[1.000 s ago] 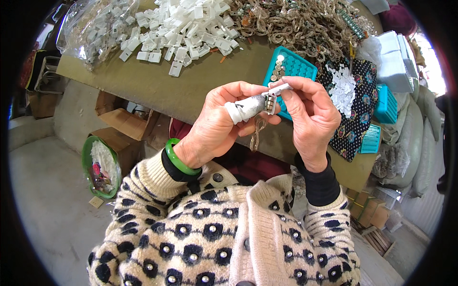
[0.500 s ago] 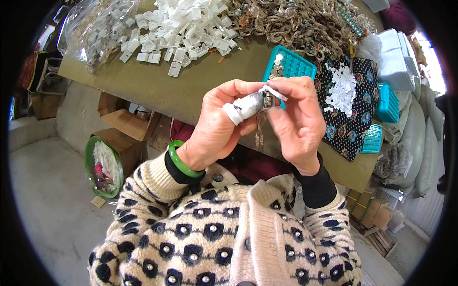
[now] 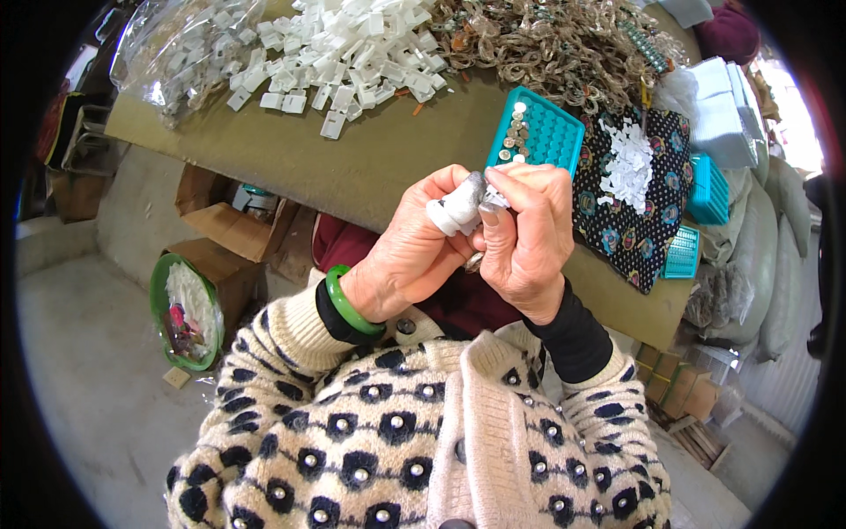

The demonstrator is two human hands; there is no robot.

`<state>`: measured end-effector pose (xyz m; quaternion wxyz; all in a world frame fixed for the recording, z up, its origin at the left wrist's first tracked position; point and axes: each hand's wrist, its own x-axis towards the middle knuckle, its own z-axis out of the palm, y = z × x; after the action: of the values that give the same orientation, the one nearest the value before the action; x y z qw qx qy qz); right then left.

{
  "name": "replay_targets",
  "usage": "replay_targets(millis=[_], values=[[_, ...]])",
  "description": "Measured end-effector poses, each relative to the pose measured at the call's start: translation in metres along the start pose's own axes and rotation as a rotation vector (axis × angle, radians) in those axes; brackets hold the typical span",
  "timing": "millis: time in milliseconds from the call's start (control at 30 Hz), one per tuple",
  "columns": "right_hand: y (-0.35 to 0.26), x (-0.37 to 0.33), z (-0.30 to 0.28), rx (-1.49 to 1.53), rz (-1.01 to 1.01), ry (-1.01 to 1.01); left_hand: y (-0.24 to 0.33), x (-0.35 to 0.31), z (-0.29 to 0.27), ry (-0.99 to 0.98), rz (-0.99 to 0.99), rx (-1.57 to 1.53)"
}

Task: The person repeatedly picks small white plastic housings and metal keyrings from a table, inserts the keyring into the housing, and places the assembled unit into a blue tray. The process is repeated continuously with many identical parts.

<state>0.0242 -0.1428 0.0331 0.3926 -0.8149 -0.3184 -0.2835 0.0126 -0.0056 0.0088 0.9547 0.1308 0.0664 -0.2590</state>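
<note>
My left hand [image 3: 397, 256], green bangle at its wrist, is closed with its thumb bent over; a white wrapping [image 3: 456, 204], grey at the tip, covers that thumb. Close against it, my right hand [image 3: 533, 234] pinches with thumb and forefinger. A small white plastic case [image 3: 499, 196] shows between the fingertips of both hands, mostly hidden by them. Beneath the fingers a bit of thin wire [image 3: 474, 262] peeks out. Just beyond the hands lies a teal basket [image 3: 555, 132] with several round silver button cells [image 3: 514, 141] along its left side.
White plastic cases [image 3: 352, 53] are heaped at the table's [image 3: 264, 132] far side, beside a clear bag [image 3: 176, 53] and tangled wire bundles [image 3: 555, 44]. Small white pieces [image 3: 627, 163] lie on patterned dark cloth [image 3: 639, 238] at right. A green tub [image 3: 163, 300] stands left on the floor.
The hands have drawn closer together and slightly down. My right fingers have curled in over the small white case, and the wire that hung below is now mostly hidden.
</note>
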Motion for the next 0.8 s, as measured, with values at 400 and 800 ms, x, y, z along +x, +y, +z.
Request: replay_targets(millis=[400,800], values=[[0.020,-0.028,-0.076,-0.270,0.356,0.000,0.025,-0.004,-0.007,-0.153,0.025,0.173],[0.090,-0.070,-0.117,-0.569,0.404,-0.167,0.015,0.001,-0.008,-0.162,0.014,0.205]])
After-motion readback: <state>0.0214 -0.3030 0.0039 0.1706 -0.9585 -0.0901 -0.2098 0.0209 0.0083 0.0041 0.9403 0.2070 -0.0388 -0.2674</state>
